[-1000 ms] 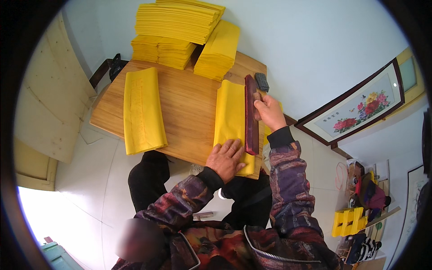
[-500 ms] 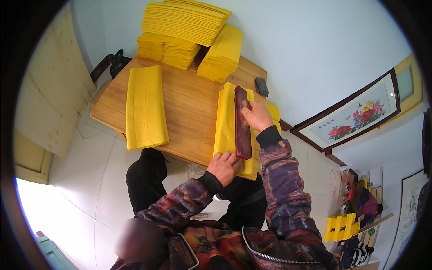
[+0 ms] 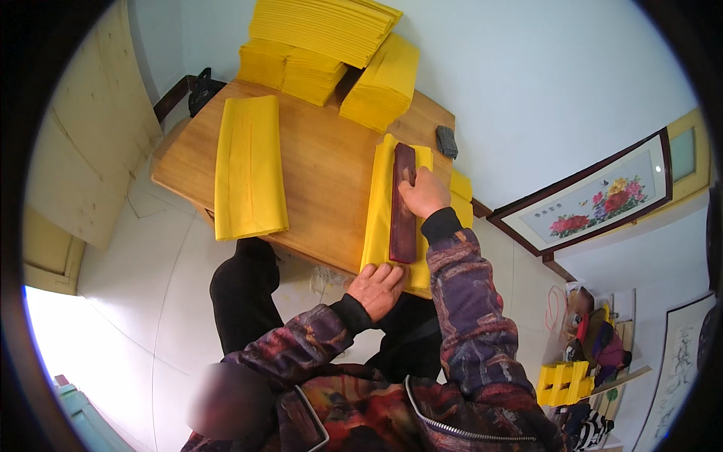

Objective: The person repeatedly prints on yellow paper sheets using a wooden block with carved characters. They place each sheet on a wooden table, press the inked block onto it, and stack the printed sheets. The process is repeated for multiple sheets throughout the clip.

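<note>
- Two hands at the near right of the table (image 3: pixel 324 188): right hand (image 3: pixel 425 193) closed round the grip of the dark red bar (image 3: pixel 404 226); left hand (image 3: pixel 376 288) low on the near end of the yellow sheet (image 3: pixel 378 218), with fingers close together, impossible to tell whether pinching or only pressing.
- Bar lengthwise on top of the sheet; near end of the sheet at or just past the near edge of the table.
- Could drag the sheet askew through a sideways push of the bar against too light a hold on the left.
- Could nip the left fingertips, because of the near end of the bar just beside them.
- Could press in a crooked crease, from a tilted bar or uneven pressure.
- Could catch the yellow pile (image 3: pixel 461 197) with the right sleeve, from a wide swing to the right.
- Could tip the left bundle (image 3: pixel 251 166) toward the floor after a jolt, given a near end close to the edge.
- Could topple the far stack (image 3: pixel 324 30), from a hard bump to the table.
</note>
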Motion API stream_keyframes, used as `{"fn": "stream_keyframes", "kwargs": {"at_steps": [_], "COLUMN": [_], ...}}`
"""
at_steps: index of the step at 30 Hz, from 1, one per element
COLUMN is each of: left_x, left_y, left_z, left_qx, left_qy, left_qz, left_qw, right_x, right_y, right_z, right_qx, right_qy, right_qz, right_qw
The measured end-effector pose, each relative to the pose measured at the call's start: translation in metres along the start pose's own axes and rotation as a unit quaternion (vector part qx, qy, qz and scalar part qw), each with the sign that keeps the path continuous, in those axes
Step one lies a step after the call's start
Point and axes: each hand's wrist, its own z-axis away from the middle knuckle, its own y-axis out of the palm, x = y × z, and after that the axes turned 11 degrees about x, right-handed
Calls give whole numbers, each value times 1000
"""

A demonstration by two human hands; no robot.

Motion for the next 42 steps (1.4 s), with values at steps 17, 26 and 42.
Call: {"fn": "stream_keyframes", "kwargs": {"at_steps": [17,26,42], "left_x": [3,3,-2], "left_y": [10,13,4], "left_z": [0,1,-2], "left_qx": [17,21,0], "left_qy": [11,7,-12], "left_qz": [27,42,24], "left_qw": [999,999,1000], "right_x": [0,14,-21], "right_y": [38,36,-2], "right_z": [6,8,8], "right_qx": [-50,-27,-120], "right_qy": [15,47,5], "right_qz": [-18,-6,-130], "right_qw": [998,999,984]}}
